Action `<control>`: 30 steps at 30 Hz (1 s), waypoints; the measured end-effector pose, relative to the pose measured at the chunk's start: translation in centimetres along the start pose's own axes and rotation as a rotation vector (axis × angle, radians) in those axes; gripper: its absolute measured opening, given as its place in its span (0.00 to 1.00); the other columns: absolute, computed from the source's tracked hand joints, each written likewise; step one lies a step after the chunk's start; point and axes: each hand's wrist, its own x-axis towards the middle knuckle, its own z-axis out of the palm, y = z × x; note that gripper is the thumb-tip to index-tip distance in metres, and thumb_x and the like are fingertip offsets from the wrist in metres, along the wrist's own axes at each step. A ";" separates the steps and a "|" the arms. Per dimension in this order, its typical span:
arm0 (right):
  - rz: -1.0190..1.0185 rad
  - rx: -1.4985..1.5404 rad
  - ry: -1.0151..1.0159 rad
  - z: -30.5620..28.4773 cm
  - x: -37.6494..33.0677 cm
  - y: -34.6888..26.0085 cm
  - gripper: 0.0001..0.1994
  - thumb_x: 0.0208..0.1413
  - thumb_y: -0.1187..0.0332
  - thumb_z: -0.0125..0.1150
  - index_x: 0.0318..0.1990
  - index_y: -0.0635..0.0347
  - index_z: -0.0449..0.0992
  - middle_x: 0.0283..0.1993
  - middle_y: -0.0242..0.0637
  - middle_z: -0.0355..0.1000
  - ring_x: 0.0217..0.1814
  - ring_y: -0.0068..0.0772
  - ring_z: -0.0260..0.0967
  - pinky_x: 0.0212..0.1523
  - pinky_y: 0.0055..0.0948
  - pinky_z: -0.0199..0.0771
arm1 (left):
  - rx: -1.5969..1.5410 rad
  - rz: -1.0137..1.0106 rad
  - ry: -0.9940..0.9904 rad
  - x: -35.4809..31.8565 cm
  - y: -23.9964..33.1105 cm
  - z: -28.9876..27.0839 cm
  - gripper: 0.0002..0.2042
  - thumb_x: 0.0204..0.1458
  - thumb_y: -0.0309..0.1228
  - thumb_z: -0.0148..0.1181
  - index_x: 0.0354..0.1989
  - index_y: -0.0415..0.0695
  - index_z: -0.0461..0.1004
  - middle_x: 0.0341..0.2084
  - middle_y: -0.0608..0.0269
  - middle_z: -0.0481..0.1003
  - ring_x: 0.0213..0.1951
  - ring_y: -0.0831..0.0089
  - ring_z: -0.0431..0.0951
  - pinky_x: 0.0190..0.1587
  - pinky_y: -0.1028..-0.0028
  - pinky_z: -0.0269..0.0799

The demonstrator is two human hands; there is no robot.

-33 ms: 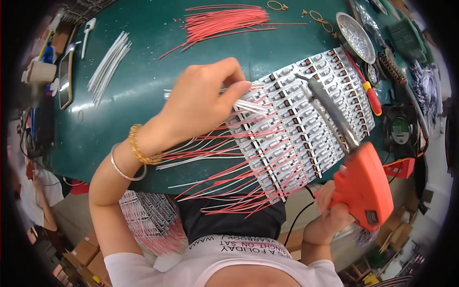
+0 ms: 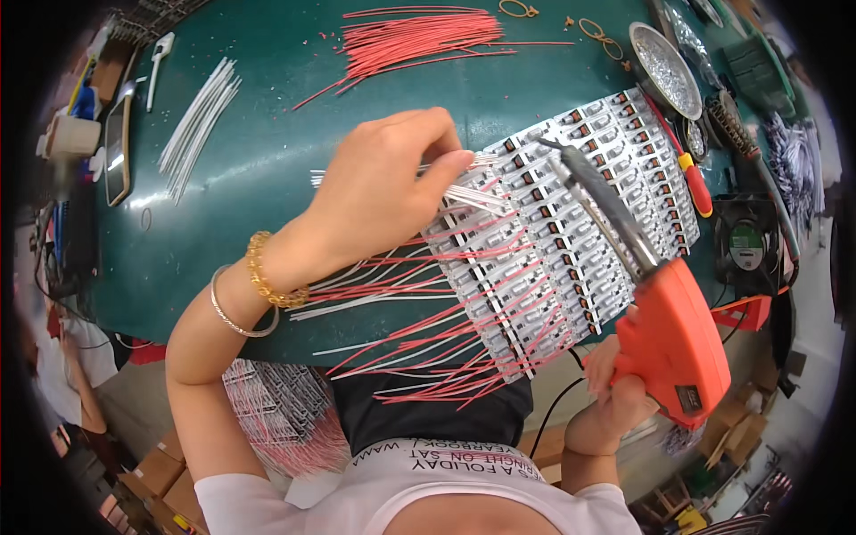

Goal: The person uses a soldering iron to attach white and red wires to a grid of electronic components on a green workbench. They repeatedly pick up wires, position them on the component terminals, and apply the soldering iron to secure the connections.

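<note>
My left hand (image 2: 383,192) is closed on a small bunch of white wires (image 2: 477,198), whose ends reach the upper left part of a panel of small circuit boards (image 2: 571,236). In my right hand (image 2: 620,388) is a red pistol-shaped soldering gun (image 2: 673,334); its dark tip points up and left, over the panel's upper rows. Several red wires (image 2: 428,341) and white ones stick out from the panel's left side, toward me and past the table edge. Whether the tip touches a board, I cannot tell.
A pile of red wires (image 2: 423,43) lies at the far side of the green table, a bundle of white wires (image 2: 198,129) at the left beside a phone (image 2: 119,147). At the right are a metal dish (image 2: 664,71), a red-and-yellow screwdriver (image 2: 695,183) and a black fan (image 2: 747,242).
The soldering gun has shifted slightly left, its tip a little higher. My left hand, still holding the white wires, has moved slightly right.
</note>
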 end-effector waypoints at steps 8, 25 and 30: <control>0.104 0.015 -0.068 0.7 0.5 0.9 0.45 0.52 0.40 0.64 0.56 0.80 0.62 0.14 0.26 0.60 0.11 0.18 0.54 0.16 0.21 0.58 | -0.008 -0.007 0.016 0.1 -1.1 1.4 0.07 0.54 0.26 0.61 0.28 0.35 0.72 0.23 0.57 0.73 0.22 0.68 0.71 0.28 0.70 0.67; 0.155 0.020 -0.093 0.3 0.5 0.3 0.36 0.55 0.44 0.64 0.50 0.76 0.65 0.15 0.30 0.62 0.13 0.20 0.57 0.18 0.23 0.60 | -0.008 0.033 0.042 0.0 -1.3 1.6 0.06 0.52 0.22 0.62 0.27 0.35 0.71 0.22 0.57 0.72 0.23 0.67 0.73 0.28 0.71 0.70; 0.232 -0.022 0.026 -0.8 -0.6 1.4 0.38 0.53 0.42 0.65 0.49 0.77 0.65 0.14 0.28 0.61 0.12 0.20 0.57 0.17 0.21 0.59 | 0.000 0.038 0.056 -0.2 -1.4 1.5 0.06 0.52 0.22 0.62 0.27 0.35 0.71 0.22 0.57 0.73 0.23 0.67 0.74 0.29 0.71 0.71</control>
